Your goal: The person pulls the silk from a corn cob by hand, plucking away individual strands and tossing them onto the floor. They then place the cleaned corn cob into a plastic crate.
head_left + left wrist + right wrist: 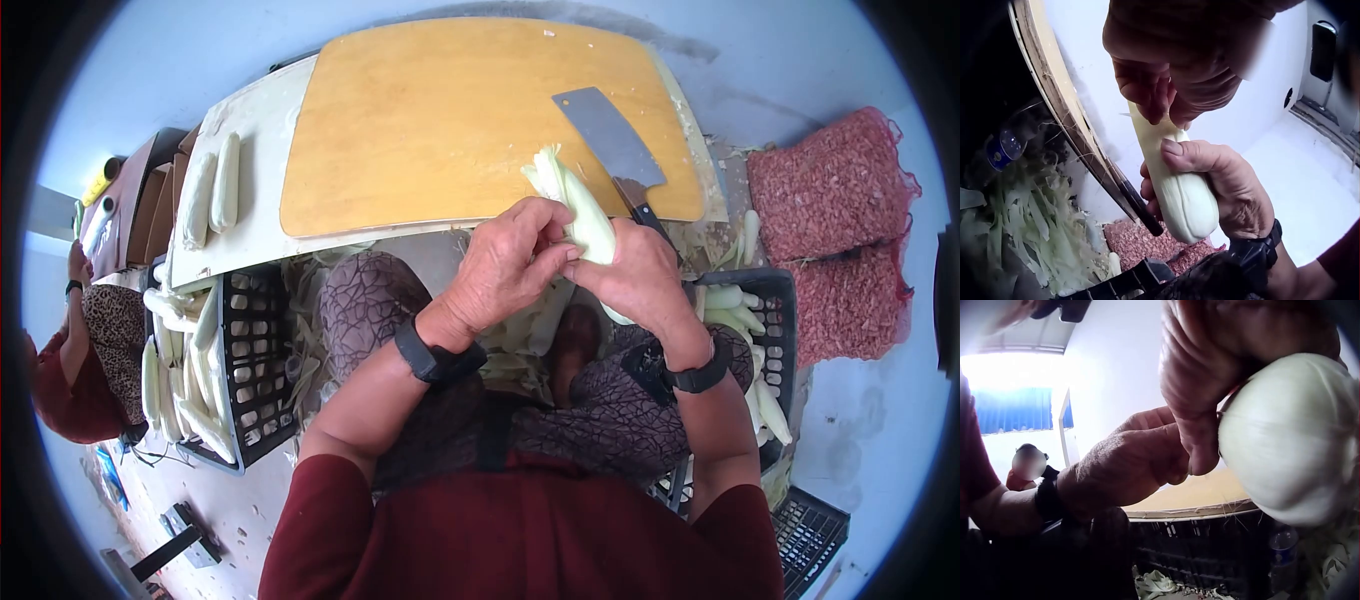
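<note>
Husking seems in hand: the right hand (640, 272) clamps its fingers round a pale-green, elongated corn ear (590, 222) by the yellow-topped bench's (450, 110) near edge; the left hand's (508, 252) fingers pinch its husk. Peeling calls for steady support.

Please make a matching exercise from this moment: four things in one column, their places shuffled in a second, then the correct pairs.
Things
1. cleaver
2. leafy-tipped corn ear
3. two pale ears
4. red mesh sacks

Places
A. on the white panel, left
B. beyond the right side of the yellow board
C. mostly on the yellow board
D. between left hand and right hand

Pairs: 1-C, 2-D, 3-A, 4-B
</note>
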A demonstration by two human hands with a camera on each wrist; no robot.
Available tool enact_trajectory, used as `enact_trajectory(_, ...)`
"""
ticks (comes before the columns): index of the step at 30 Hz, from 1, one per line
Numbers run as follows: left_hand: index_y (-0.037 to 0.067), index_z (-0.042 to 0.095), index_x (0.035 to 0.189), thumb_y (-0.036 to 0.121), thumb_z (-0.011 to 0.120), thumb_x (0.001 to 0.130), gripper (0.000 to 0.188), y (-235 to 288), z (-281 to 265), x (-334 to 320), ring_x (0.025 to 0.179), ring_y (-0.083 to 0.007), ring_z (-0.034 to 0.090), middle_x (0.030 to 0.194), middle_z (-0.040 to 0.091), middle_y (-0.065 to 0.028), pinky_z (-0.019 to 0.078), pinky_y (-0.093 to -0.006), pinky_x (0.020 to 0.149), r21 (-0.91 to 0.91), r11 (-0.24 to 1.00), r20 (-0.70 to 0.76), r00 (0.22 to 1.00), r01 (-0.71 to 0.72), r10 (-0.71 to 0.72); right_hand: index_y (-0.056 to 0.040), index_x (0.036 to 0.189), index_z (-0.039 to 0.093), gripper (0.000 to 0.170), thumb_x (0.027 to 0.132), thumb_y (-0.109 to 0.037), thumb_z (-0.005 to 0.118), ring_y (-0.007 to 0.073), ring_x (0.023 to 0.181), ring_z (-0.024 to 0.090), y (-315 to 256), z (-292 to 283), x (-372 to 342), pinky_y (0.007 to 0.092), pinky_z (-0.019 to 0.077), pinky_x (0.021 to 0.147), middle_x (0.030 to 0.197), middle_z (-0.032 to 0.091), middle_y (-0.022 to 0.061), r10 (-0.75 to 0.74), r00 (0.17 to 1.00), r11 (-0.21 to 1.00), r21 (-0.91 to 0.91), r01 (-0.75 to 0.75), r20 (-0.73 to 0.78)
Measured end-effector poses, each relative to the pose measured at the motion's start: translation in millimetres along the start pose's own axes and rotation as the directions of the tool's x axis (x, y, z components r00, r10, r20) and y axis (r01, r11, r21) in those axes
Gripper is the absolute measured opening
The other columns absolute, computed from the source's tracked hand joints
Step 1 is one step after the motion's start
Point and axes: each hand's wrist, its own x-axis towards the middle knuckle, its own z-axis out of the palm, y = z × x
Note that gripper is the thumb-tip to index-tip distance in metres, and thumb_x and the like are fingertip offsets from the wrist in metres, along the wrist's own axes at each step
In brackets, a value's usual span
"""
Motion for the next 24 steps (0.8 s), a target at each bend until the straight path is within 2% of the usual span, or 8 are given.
enact_trajectory(3,0.002,0.054,0.098,0.007,0.072,0.076,0.029,0,2,0,0.061,-0.0118,0.056,0.074,0.055,-0.0045,0.0470,-0.0247,0.055,0.008,0.998,-0.017,0.998,0.062,-0.062,0.0039,0.088,0.063,0.046,0.065,-0.035,0.074,0.0355,0.080,0.064,6,4,0,0.0410,0.0482,0.074,0.081,0.065,0.0216,-0.012,1.000,1.000,0.005,0.012,0.013)
enact_trajectory(7,0.002,0.054,0.096,0.009,0.074,0.074,0.031,5,-4,-1,0.063,-0.0112,0.057,0.077,0.057,-0.0048,0.0472,-0.0247,0.056,0.049,0.992,-0.049,0.992,0.117,-0.115,0.0045,0.087,0.063,0.047,0.065,-0.035,0.074,0.0354,0.081,0.064,10,5,1,0.0409,0.0483,0.074,0.081,0.065,0.0221,-0.020,1.000,0.999,0.027,0.020,-0.015)
enact_trajectory(13,0.001,0.056,0.090,0.015,0.074,0.075,0.027,3,-4,-3,0.058,-0.0141,0.056,0.068,0.058,-0.0066,0.0462,-0.0271,0.054,0.060,0.981,0.068,0.980,0.185,-0.189,0.0049,0.088,0.063,0.049,0.066,-0.038,0.073,0.0356,0.082,0.064,3,3,-2,0.0413,0.0484,0.074,0.081,0.065,0.0228,-0.019,1.000,0.998,0.067,0.018,0.015)
enact_trajectory(18,0.003,0.057,0.075,0.020,0.067,0.082,0.022,3,-5,-3,0.054,-0.0209,0.055,0.062,0.054,-0.0108,0.0430,-0.0310,0.051,0.060,0.992,0.157,0.981,0.108,-0.116,0.0046,0.087,0.063,0.049,0.066,-0.038,0.073,0.0356,0.080,0.064,7,7,-4,0.0415,0.0486,0.073,0.079,0.064,0.0227,-0.068,0.998,0.996,0.060,0.067,0.009)
enact_trajectory(20,0.003,0.057,0.074,0.019,0.065,0.083,0.020,3,-6,-3,0.053,-0.0234,0.054,0.061,0.053,-0.0110,0.0424,-0.0322,0.051,0.060,0.996,0.152,0.986,0.062,-0.071,0.0037,0.086,0.064,0.045,0.065,-0.036,0.073,0.0350,0.077,0.064,10,9,-4,0.0415,0.0486,0.071,0.077,0.064,0.0221,-0.058,0.998,0.998,-0.004,0.057,-0.017)
enact_trajectory(22,0.004,0.057,0.072,0.018,0.063,0.084,0.020,4,-9,-2,0.052,-0.0259,0.053,0.060,0.052,-0.0112,0.0417,-0.0334,0.050,0.062,0.998,0.145,0.989,0.016,-0.025,0.0036,0.085,0.064,0.044,0.064,-0.034,0.073,0.0346,0.075,0.064,12,10,-4,0.0413,0.0484,0.070,0.076,0.064,0.0216,-0.086,0.996,0.995,0.044,0.086,0.004)
enact_trajectory(24,0.004,0.056,0.070,0.014,0.063,0.082,0.017,5,-15,2,0.053,-0.0301,0.052,0.058,0.050,-0.0107,0.0414,-0.0357,0.050,0.193,0.963,0.107,0.979,-0.190,0.172,0.0035,0.084,0.063,0.042,0.064,-0.032,0.072,0.0341,0.073,0.064,9,9,-5,0.0412,0.0483,0.068,0.074,0.064,0.0210,-0.116,0.993,0.989,0.093,0.113,0.026)
